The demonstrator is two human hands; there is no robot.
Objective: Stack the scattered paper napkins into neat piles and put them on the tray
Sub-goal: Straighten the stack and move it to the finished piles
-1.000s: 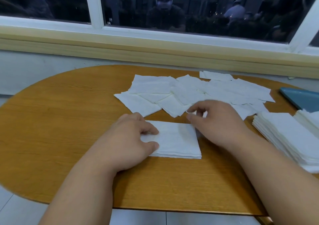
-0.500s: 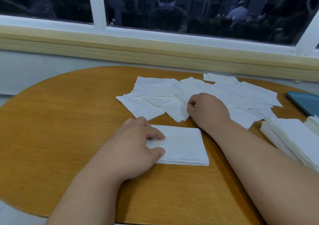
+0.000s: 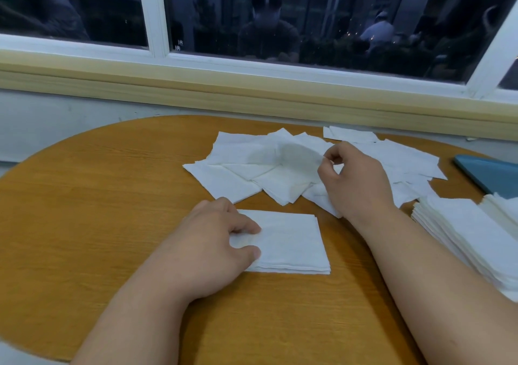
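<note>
tabletop (image 3: 98, 210): orange-brown wood grain, smooth, slight sheen
napkins (image 3: 244, 151): thin white matt paper
tray (image 3: 493, 174): smooth blue plastic

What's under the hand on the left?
The left hand rests on a small napkin pile on the wooden table. Its left edge is hidden by the hand.

The blue tray (image 3: 494, 174) is running off the right edge, only a corner showing; the tall napkin stack (image 3: 473, 233) is too. The left hand (image 3: 213, 241) is covering the small pile (image 3: 294, 247) along its left side.
</note>
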